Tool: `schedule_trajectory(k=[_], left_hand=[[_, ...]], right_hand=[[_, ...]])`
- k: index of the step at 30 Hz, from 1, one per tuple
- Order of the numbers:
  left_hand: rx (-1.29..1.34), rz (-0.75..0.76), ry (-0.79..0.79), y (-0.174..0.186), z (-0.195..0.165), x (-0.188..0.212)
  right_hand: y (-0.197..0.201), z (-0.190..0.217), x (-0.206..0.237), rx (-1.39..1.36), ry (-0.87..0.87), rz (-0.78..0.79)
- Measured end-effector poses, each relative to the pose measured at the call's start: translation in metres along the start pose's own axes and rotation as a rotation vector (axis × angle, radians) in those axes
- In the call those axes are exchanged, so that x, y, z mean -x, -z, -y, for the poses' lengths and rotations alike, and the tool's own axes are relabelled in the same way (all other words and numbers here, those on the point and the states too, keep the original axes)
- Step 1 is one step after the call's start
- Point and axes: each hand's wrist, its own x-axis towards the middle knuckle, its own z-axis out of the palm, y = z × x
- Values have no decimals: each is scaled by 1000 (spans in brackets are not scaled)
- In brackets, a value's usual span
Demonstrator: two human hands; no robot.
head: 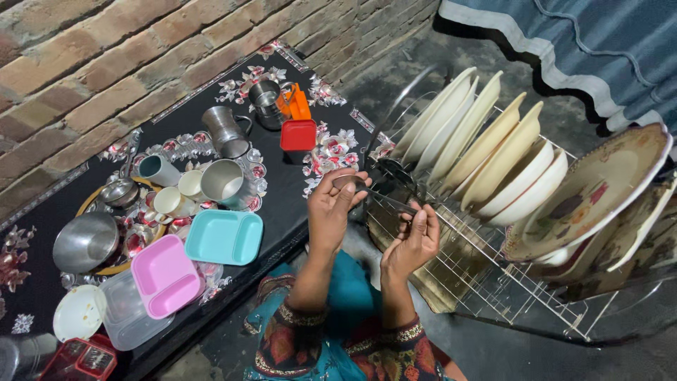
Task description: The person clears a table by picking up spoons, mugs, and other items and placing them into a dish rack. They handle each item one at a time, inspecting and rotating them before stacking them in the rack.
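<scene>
Both hands meet over the near corner of a wire dish rack and share one metal spoon. The left hand has its fingers closed together around the spoon's bowl end, up by the thumb and fingertips. The right hand pinches the other end of the handle between thumb and fingers, palm turned up toward the camera. The spoon lies nearly level, its long axis running from the left hand down and across to the right hand, bowl end pointing toward the black flowered cloth and handle end toward the rack. It hangs in the air between the cloth's edge and the rack's front wires, touching neither as far as can be seen.

Cream plates stand on edge in a row in the rack, with a large patterned plate leaning at the far right. On the cloth sit steel mugs, a red box, a turquoise tray, a pink tray and a steel bowl.
</scene>
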Motion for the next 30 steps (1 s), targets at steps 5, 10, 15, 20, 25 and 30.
schedule_trajectory(k=[5, 10, 15, 20, 25, 30], left_hand=[[-63, 51, -49, -18, 8, -1], [-75, 93, -90, -34, 17, -1], [-139, 135, -130, -53, 16, 3], [-373, 202, -212, -81, 4, 10], [-726, 327, -486, -99, -8, 11], [-705, 440, -520, -115, 3, 10]], right_hand=[[1, 5, -6, 129, 142, -49], [1, 11, -10, 118, 170, -102], [5, 12, -10, 93, 190, -167], [6, 17, -9, 65, 271, -224], [2, 23, -4, 45, 288, -243], [5, 31, -9, 60, 346, -267]])
